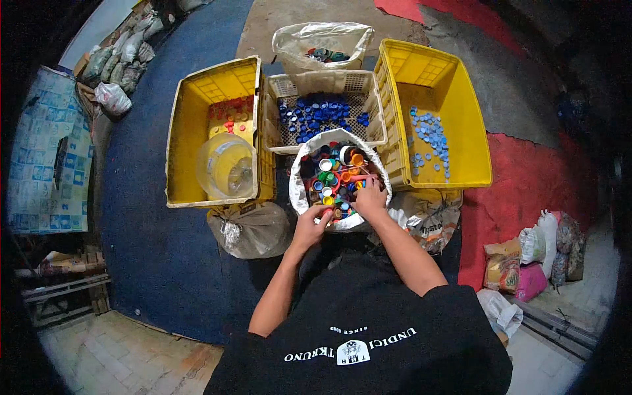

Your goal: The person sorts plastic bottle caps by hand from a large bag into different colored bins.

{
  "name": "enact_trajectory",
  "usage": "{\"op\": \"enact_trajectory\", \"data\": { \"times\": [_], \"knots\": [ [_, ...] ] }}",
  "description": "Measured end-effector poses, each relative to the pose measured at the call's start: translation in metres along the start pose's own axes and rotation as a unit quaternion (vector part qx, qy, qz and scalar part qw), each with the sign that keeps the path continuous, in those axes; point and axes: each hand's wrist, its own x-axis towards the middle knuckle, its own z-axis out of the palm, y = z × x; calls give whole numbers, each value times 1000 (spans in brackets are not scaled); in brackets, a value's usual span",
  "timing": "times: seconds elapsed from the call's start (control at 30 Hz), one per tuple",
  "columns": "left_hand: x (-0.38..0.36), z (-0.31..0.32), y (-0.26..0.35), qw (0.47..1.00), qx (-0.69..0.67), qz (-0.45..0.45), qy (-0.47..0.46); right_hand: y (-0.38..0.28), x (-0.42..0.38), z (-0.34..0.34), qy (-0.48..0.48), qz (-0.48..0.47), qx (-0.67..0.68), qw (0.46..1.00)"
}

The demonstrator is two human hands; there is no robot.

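Observation:
A white sack (297,191) stands open in front of me, full of mixed bottle caps (327,176) in white, orange, green, red, blue and black. My left hand (312,225) is at the sack's near left rim, thumb and fingers drawn together; what lies between them is too small to make out. Over the right part of the caps, my right hand (372,199) reaches in with its fingers bent down among them. Its fingertips are partly hidden, and any cap in them cannot be made out.
A yellow crate (172,141) at left holds red and yellow caps and a clear plastic container (227,166). Blue caps lie in a white crate (280,82) ahead, light blue ones in the right yellow crate (471,108). Behind is another sack (283,43); a tied sack (253,230) sits left.

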Motion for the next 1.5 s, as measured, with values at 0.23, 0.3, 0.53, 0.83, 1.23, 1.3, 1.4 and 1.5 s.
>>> {"op": "enact_trajectory", "data": {
  "times": [0.23,0.3,0.53,0.83,1.23,1.3,1.4,1.5],
  "knots": [
    [-4,-9,11,999,-25,-12,28,3,2,11,25,-4,-51,998],
    [0,-4,-8,973,-218,-63,38,6,-3,6,34,-21,-7,999],
    [20,0,13,745,-633,-201,71,13,-9,-39,117,-189,313,923],
    [21,12,5,643,-708,-291,-36,-45,-76,-56,211,-284,223,908],
    [14,-14,9,636,-702,-304,102,44,2,4,51,-62,177,981],
    [10,-18,5,656,-692,-298,51,46,8,4,-11,-18,130,991],
    [5,-22,22,724,-618,-304,39,37,5,-5,-15,-21,94,995],
    [6,-12,-2,903,-364,-220,-63,32,13,3,-36,-18,8,999]
  ]
}}
